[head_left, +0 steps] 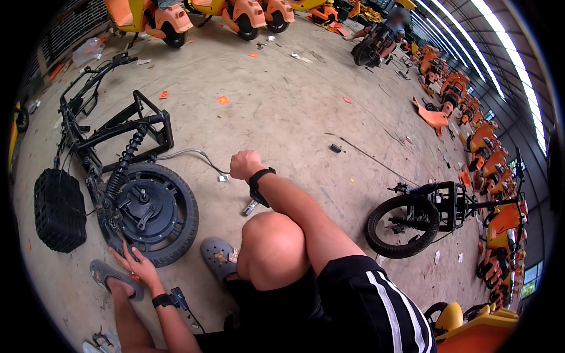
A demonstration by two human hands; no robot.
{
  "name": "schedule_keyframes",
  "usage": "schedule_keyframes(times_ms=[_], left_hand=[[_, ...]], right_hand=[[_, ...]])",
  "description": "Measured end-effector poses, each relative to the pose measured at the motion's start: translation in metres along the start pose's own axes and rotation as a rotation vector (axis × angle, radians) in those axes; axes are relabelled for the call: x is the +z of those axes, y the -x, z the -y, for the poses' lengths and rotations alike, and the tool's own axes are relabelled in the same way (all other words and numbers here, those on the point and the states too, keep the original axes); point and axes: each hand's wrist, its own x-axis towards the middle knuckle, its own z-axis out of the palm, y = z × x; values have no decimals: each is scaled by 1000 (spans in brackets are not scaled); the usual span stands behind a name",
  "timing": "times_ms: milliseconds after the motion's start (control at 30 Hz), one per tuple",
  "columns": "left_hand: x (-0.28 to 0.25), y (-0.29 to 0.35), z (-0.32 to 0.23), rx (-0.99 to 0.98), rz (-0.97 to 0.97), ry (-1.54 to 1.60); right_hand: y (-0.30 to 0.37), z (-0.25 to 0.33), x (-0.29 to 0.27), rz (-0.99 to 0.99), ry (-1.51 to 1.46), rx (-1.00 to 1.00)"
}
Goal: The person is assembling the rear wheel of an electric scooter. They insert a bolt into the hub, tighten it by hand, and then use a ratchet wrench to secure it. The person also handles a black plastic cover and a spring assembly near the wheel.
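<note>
A stripped black scooter frame [88,132] lies on its side to my left. Its rear wheel [170,235] has a black tyre around a dark hub, with a coil shock absorber [126,159] beside it. From the hub area a grey cable [188,151] runs right to my right hand [244,165], which is closed around its end; the fingertips are hidden. A small white connector [223,178] shows just below that hand. My left hand [140,266] is open, fingers spread at the tyre's near edge; whether it touches the rubber is unclear.
A silver metal tool [251,207] lies beside my knee. A black ribbed box [59,210] sits by the frame. Rightward lies another stripped scooter frame [450,206] with a wheel. Orange scooters [247,17] stand at the back; a person [395,26] sits farther off.
</note>
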Motion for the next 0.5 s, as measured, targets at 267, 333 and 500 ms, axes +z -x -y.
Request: schedule_keyframes(times_ms=[267,333,500], left_hand=[[-3,0,-2,-12,1,40],[-3,1,-2,-16,3,59],[-1,3,-7,-13,3,68]], right_hand=[[2,4,-3,2,8,-5],[3,4,-4,7,12,-16],[1,-2,1,5,18,-11]])
